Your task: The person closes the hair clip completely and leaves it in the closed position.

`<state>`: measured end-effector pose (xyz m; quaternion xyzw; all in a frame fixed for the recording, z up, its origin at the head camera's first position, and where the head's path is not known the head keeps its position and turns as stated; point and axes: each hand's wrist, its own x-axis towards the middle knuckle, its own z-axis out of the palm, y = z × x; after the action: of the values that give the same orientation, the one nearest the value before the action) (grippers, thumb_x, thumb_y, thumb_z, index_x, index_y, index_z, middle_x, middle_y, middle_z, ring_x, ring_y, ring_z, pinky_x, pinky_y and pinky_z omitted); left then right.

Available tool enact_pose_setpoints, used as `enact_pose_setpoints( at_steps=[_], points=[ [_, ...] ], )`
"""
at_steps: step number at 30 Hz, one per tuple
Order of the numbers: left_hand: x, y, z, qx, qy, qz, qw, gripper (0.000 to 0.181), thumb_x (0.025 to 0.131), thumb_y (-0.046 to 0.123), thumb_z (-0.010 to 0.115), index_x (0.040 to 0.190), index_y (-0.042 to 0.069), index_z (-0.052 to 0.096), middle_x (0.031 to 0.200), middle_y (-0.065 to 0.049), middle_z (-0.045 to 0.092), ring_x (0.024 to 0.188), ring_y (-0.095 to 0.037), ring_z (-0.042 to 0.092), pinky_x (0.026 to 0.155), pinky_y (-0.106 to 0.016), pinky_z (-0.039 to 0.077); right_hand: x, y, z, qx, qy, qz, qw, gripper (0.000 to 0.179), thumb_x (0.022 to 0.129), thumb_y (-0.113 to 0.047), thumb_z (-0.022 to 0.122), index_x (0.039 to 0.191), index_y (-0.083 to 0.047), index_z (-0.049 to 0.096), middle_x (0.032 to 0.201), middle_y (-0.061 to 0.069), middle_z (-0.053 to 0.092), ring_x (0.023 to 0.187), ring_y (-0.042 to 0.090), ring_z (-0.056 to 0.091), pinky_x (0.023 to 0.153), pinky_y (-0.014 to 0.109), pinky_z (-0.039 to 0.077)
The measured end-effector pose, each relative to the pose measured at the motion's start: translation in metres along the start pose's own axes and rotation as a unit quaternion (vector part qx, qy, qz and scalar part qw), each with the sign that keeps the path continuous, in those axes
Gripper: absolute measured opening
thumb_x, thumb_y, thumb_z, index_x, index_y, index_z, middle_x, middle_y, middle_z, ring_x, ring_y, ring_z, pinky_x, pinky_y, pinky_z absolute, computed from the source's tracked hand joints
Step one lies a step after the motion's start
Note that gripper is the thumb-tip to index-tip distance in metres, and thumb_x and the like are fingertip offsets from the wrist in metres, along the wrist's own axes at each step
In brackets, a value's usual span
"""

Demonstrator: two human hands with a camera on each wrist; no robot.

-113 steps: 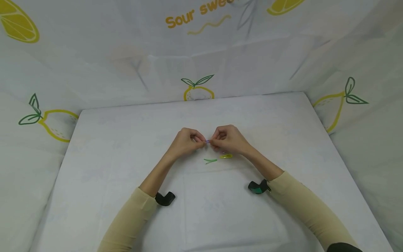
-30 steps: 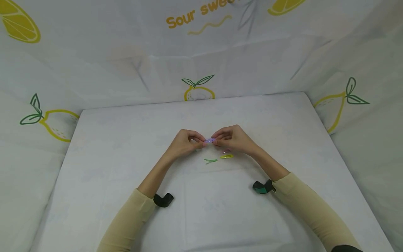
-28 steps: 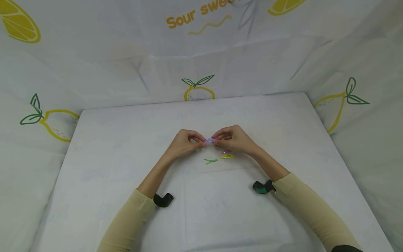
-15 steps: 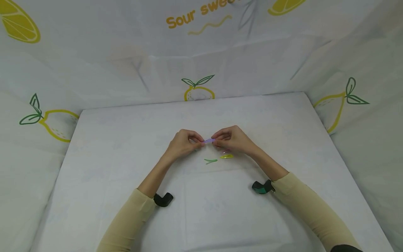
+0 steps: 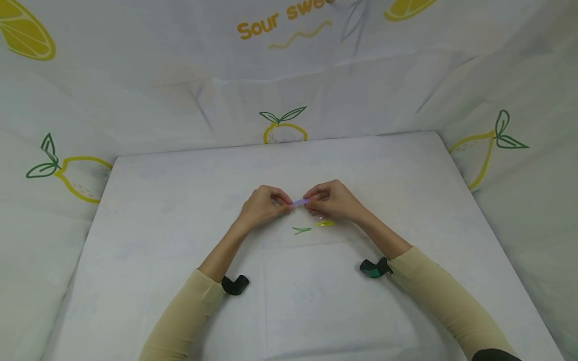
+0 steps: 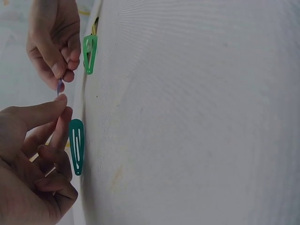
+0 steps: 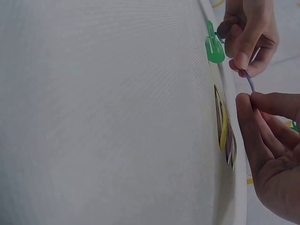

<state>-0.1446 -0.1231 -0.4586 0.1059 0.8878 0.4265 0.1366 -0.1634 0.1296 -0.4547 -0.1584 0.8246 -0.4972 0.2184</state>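
A purple snap hair clip (image 5: pixel 300 202) spans the gap between both hands above the table. My left hand (image 5: pixel 265 205) pinches one end of it between thumb and fingertips. At the other end, my right hand (image 5: pixel 333 200) pinches it the same way. In the right wrist view the purple clip (image 7: pixel 250 81) looks thin and slightly bowed. A light green snap clip (image 5: pixel 301 230) lies on the table with its parts spread, below the hands. Beside it are a yellow clip (image 5: pixel 324 223) and a pink clip (image 5: pixel 321 217), the latter partly covered by my right hand.
A teal hair clip (image 6: pixel 76 147) lies near my left hand in the left wrist view; the hand hides it from the head camera. The white-covered table (image 5: pixel 180 190) meets a lemon-printed cloth backdrop (image 5: pixel 158 100) at the back and sides.
My right hand has shifted slightly right since the oldest frame, and more of the purple clip shows between the hands. It looks straighter and narrower than one second ago. The clips on the table stay put.
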Motion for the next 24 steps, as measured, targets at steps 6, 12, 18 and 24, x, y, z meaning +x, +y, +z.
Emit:
enact_pose_setpoints(
  at_steps=[6, 12, 18, 24],
  points=[
    [0.0, 0.0009, 0.0006, 0.014, -0.004, -0.003, 0.9999, 0.009, 0.093, 0.028, 0.085, 0.097, 0.019, 0.085, 0.092, 0.001, 0.082, 0.087, -0.013, 0.066, 0.076, -0.032, 0.047, -0.0004, 0.0, 0.0012, 0.025, -0.008, 0.024, 0.9994, 0.024, 0.099, -0.006, 0.074, 0.12, 0.006, 0.076, 0.099, 0.018, 0.083, 0.078, 0.017, 0.08, 0.07, 0.025, 0.063],
    [0.0001, 0.0025, 0.0005, 0.018, -0.005, -0.008, 0.9998, 0.009, 0.093, 0.027, 0.086, 0.097, 0.02, 0.085, 0.092, 0.002, 0.081, 0.086, -0.013, 0.066, 0.076, -0.032, 0.047, 0.0003, 0.0006, 0.0013, 0.023, -0.011, 0.022, 0.9994, 0.023, 0.099, -0.005, 0.072, 0.119, 0.006, 0.076, 0.099, 0.019, 0.083, 0.077, 0.016, 0.08, 0.07, 0.025, 0.064],
    [0.0003, 0.0031, 0.0006, 0.019, -0.012, -0.016, 0.9996, 0.008, 0.093, 0.025, 0.085, 0.097, 0.019, 0.084, 0.09, 0.001, 0.08, 0.083, -0.013, 0.065, 0.075, -0.032, 0.046, 0.0012, -0.0009, 0.0017, 0.026, -0.017, 0.033, 0.9989, 0.024, 0.099, -0.004, 0.072, 0.12, 0.006, 0.076, 0.099, 0.019, 0.083, 0.077, 0.016, 0.079, 0.07, 0.026, 0.064],
    [0.0004, 0.003, 0.0007, 0.022, -0.018, -0.016, 0.9995, 0.008, 0.093, 0.025, 0.085, 0.098, 0.019, 0.084, 0.09, 0.002, 0.079, 0.08, -0.012, 0.063, 0.072, -0.032, 0.045, 0.0014, -0.0021, 0.0023, 0.029, -0.02, 0.046, 0.9983, 0.024, 0.098, -0.005, 0.073, 0.12, 0.006, 0.076, 0.098, 0.017, 0.083, 0.076, 0.017, 0.079, 0.071, 0.027, 0.065]
  ],
)
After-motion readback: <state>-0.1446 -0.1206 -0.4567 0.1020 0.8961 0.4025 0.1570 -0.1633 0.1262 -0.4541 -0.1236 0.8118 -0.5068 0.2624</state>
